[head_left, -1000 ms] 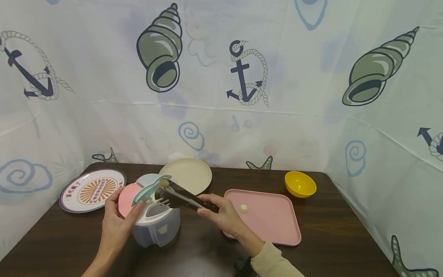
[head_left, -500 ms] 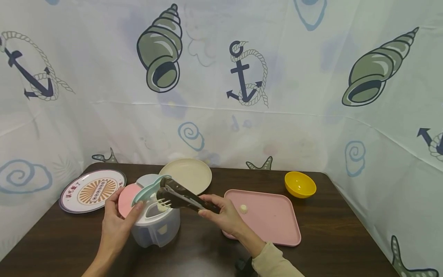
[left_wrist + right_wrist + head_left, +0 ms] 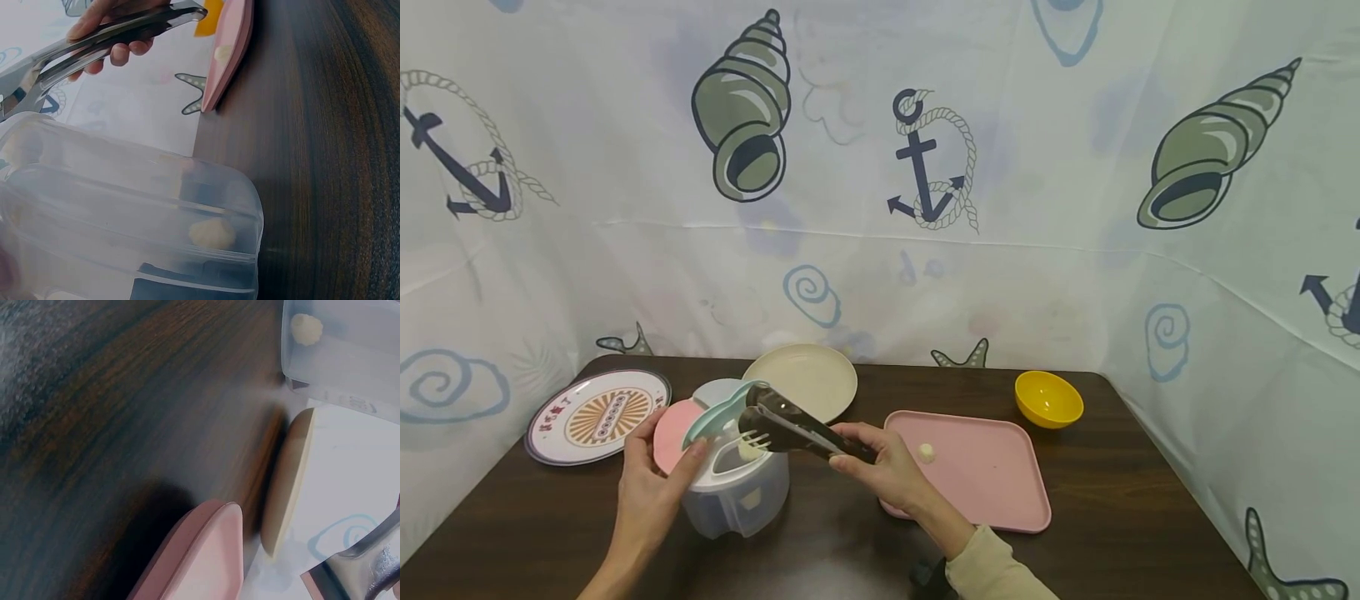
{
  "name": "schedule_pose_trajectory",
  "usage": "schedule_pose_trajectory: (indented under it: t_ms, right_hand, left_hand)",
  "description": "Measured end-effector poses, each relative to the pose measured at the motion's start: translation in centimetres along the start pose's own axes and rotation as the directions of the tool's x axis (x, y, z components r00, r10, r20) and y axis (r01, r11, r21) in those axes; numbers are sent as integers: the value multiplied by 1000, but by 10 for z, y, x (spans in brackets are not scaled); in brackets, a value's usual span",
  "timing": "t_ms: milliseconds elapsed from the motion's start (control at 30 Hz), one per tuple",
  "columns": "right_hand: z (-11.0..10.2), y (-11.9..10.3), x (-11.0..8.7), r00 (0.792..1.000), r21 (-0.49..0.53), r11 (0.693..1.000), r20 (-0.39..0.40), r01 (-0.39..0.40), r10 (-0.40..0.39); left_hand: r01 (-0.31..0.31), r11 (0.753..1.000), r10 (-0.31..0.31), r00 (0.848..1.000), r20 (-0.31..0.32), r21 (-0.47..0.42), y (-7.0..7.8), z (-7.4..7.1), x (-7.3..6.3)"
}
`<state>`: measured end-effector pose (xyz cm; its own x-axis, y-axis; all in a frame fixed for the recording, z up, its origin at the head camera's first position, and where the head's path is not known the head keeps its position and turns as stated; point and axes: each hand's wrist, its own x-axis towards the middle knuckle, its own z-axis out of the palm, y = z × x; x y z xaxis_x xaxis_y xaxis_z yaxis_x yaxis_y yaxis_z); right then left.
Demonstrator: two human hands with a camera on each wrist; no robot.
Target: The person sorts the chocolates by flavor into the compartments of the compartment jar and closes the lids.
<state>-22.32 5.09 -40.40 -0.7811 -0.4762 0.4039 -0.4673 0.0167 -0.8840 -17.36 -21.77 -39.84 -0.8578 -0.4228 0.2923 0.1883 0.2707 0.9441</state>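
Observation:
My left hand [image 3: 651, 475] grips the side of a clear round storage container [image 3: 722, 504], its thumb against a raised teal flap [image 3: 718, 415]. Beside that flap is a pink lid section [image 3: 672, 433]. My right hand [image 3: 887, 467] holds metal serving tongs [image 3: 801, 429], with their pronged end over the container's opening. A cream lump [image 3: 749, 451] shows just below the prongs; whether they touch it I cannot tell. Through the clear wall in the left wrist view, another pale lump [image 3: 212, 233] lies low in the container. One small cream lump [image 3: 926, 452] sits on the pink tray [image 3: 992, 492].
Behind the container stands a cream plate [image 3: 820, 379]. A white patterned plate [image 3: 553, 433] lies at the left, and a yellow bowl [image 3: 1048, 400] stands beyond the tray's back right corner. A printed cloth [image 3: 865, 300] hangs around the dark wooden table [image 3: 1120, 517].
The tongs' end has shifted slightly to the right since a second ago, and the cream lump now shows at the opening under the prongs. My left hand keeps its hold.

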Motion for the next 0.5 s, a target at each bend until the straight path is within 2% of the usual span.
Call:
schedule_pose_trajectory:
  t_ms: [333, 500]
  right_hand:
    - [0, -1, 1, 1000, -12, 1000, -4, -1, 1]
    - [0, -2, 4, 1000, -66, 998, 12, 24, -24]
  left_hand:
    - [-15, 999, 14, 1000, -11, -42, -3, 0, 0]
    - [-11, 999, 11, 1000, -15, -32, -2, 0, 0]
